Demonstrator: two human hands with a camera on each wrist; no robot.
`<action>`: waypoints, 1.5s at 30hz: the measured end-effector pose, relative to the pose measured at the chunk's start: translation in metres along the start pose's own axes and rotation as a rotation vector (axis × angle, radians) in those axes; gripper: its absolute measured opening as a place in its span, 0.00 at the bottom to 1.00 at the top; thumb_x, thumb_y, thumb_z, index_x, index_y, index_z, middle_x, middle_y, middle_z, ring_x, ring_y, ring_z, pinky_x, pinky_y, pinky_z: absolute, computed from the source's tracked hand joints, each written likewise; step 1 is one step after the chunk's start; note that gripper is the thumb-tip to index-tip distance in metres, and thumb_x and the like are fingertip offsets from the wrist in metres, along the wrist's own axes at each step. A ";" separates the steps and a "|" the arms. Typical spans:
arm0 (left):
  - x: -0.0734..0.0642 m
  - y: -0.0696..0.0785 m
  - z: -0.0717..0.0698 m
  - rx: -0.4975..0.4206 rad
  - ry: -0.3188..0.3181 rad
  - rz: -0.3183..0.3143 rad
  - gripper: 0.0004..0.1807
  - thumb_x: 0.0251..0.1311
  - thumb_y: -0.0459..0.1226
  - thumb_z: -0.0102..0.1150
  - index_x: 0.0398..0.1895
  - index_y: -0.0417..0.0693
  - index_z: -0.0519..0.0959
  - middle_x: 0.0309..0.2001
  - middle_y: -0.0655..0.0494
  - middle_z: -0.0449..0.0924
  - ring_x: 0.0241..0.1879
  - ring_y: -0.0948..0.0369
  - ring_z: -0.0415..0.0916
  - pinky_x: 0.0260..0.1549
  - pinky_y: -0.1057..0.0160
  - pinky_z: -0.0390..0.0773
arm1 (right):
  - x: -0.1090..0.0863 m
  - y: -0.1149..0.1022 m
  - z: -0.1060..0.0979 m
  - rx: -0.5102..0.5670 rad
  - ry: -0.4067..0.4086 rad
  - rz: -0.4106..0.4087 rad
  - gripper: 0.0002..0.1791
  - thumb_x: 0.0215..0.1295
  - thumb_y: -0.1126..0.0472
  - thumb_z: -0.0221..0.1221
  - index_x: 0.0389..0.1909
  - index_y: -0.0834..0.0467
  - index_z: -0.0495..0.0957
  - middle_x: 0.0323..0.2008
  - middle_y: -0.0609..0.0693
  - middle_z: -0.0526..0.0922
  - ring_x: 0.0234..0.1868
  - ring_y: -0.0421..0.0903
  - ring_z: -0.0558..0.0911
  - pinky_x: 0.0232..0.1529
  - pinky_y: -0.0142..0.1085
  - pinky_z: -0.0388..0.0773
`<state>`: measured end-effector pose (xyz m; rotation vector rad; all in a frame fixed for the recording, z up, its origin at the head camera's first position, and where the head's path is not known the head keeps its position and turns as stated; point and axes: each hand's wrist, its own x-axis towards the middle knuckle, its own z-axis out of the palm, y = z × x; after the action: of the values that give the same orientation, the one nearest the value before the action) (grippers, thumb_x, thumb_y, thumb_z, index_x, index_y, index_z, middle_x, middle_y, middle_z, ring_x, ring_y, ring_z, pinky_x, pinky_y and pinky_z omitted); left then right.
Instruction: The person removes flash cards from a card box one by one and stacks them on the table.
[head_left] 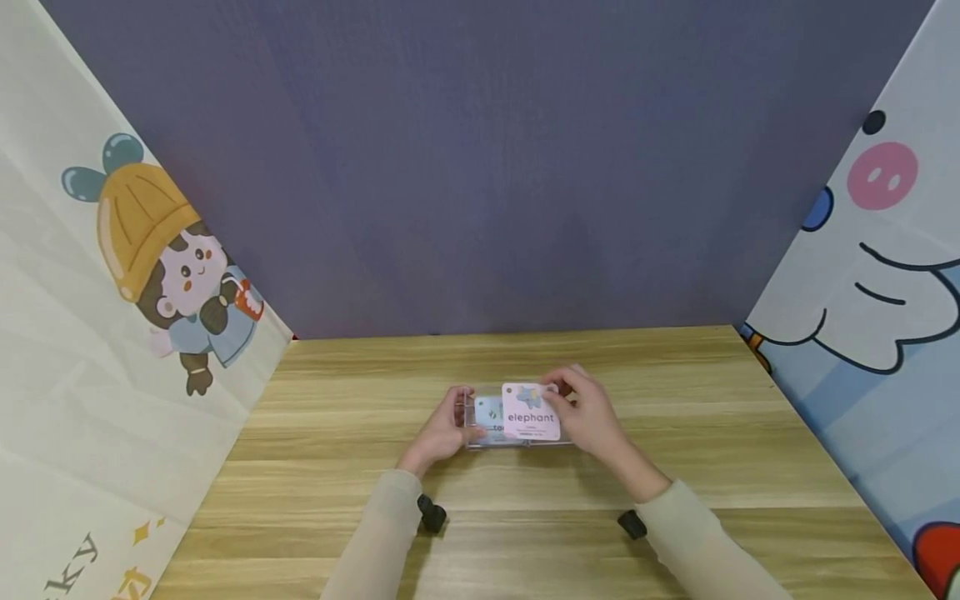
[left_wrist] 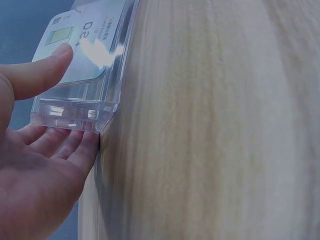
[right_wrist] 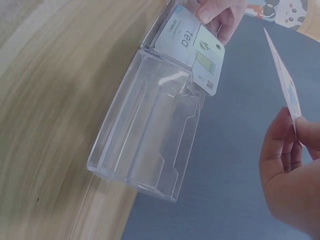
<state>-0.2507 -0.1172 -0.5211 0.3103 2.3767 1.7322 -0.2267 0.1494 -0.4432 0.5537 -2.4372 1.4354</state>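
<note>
A clear plastic card holder (right_wrist: 142, 135) with two compartments sits on the wooden table. My left hand (head_left: 438, 432) grips its left end, the thumb over the front and the other fingers at the end wall, as the left wrist view shows. A pale blue "tea" card (right_wrist: 192, 47) stands in the left compartment, near that thumb. The right compartment holds nothing in the right wrist view. My right hand (head_left: 594, 415) pinches a pink "elephant" card (head_left: 531, 423) by its right edge between thumb and fingers. In the head view this card overlaps the holder and part of the tea card.
The wood-grain table (head_left: 337, 500) runs back to a dark blue-grey panel (head_left: 480, 167). Sheets printed with cartoons flank it: a child in a yellow hat (head_left: 142, 225) at left, a pink-snouted figure (head_left: 883, 175) at right. Dark wrist cameras sit by both sleeves.
</note>
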 end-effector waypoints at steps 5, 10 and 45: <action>0.000 -0.001 0.001 0.002 -0.001 -0.010 0.39 0.58 0.26 0.69 0.72 0.39 0.61 0.59 0.41 0.69 0.52 0.50 0.73 0.53 0.52 0.78 | -0.005 -0.001 -0.003 0.015 -0.002 0.011 0.09 0.65 0.73 0.64 0.43 0.59 0.83 0.34 0.49 0.75 0.37 0.46 0.75 0.31 0.31 0.79; 0.000 0.000 0.000 0.007 0.003 -0.003 0.40 0.57 0.26 0.69 0.71 0.39 0.61 0.59 0.40 0.69 0.54 0.49 0.74 0.55 0.50 0.77 | -0.009 0.001 -0.004 0.021 -0.009 0.012 0.09 0.64 0.74 0.64 0.42 0.60 0.83 0.35 0.50 0.75 0.37 0.46 0.75 0.32 0.31 0.80; -0.001 0.000 -0.001 0.045 0.000 0.010 0.39 0.58 0.27 0.69 0.71 0.39 0.61 0.57 0.42 0.72 0.53 0.50 0.74 0.56 0.48 0.76 | -0.044 0.026 -0.019 -0.056 -0.063 0.022 0.10 0.62 0.74 0.65 0.41 0.58 0.82 0.37 0.47 0.78 0.36 0.43 0.75 0.34 0.31 0.78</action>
<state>-0.2502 -0.1181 -0.5211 0.3295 2.4210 1.6843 -0.1983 0.1863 -0.4724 0.5704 -2.5310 1.3738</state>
